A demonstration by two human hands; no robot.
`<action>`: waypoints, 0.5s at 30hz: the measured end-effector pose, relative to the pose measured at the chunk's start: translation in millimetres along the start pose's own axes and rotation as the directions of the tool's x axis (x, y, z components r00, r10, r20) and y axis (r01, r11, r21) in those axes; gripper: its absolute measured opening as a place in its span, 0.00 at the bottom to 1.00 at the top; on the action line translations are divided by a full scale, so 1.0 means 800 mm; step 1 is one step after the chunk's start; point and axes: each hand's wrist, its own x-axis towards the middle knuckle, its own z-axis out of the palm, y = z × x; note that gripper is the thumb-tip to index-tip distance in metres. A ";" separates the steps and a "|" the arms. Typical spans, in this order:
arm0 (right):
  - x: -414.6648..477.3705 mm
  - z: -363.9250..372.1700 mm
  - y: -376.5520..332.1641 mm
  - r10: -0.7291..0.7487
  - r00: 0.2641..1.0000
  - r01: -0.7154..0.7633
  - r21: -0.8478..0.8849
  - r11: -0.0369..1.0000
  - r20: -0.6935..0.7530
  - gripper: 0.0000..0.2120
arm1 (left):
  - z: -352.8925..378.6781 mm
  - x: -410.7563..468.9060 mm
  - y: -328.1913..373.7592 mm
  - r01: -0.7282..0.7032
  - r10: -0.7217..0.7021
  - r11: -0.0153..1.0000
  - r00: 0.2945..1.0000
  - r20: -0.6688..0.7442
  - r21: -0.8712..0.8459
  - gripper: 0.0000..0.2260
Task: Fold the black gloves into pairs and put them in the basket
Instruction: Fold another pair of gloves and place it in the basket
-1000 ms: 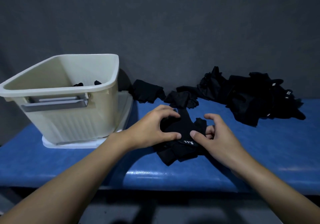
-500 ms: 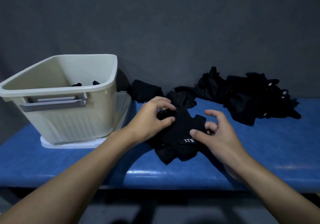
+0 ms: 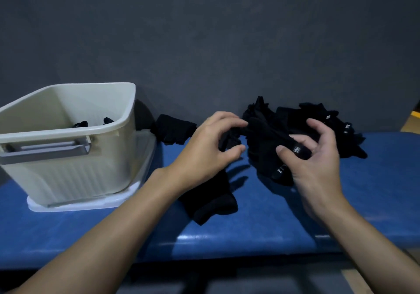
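My left hand (image 3: 208, 150) pinches one end of a black glove (image 3: 264, 143) lifted above the blue bench, fingers and thumb curled round the fabric. My right hand (image 3: 311, 157) grips the same glove's cuff end, thumb beside a small white logo tab. Under my left wrist another black glove (image 3: 211, 200) lies flat on the bench. The cream plastic basket (image 3: 68, 157) stands at the left, with black gloves just showing inside it. A heap of black gloves (image 3: 318, 121) sits at the back right.
A folded black glove (image 3: 172, 130) lies against the wall between the basket and the heap. The blue padded bench (image 3: 375, 191) ends at a front edge near me. A dark grey wall closes the back. The basket stands on a white base.
Both hands have lifted the top glove off the bench and moved up and right. The glove beneath stays on the bench, now uncovered below my left wrist.
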 end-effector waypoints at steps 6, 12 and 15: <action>-0.003 -0.024 0.010 -0.064 0.993 0.080 -0.165 0.983 0.102 0.34 | 0.031 0.013 0.025 -0.072 0.081 0.995 0.988 0.129 -0.072 0.29; -0.007 -0.045 0.013 -0.083 0.976 0.127 -0.214 0.968 0.202 0.37 | 0.050 0.026 0.033 -0.161 0.168 0.985 0.974 0.155 -0.055 0.18; -0.007 -0.059 0.020 -0.072 0.969 0.123 -0.212 0.970 0.234 0.37 | 0.058 0.027 0.029 -0.215 0.218 0.976 0.967 0.129 -0.036 0.06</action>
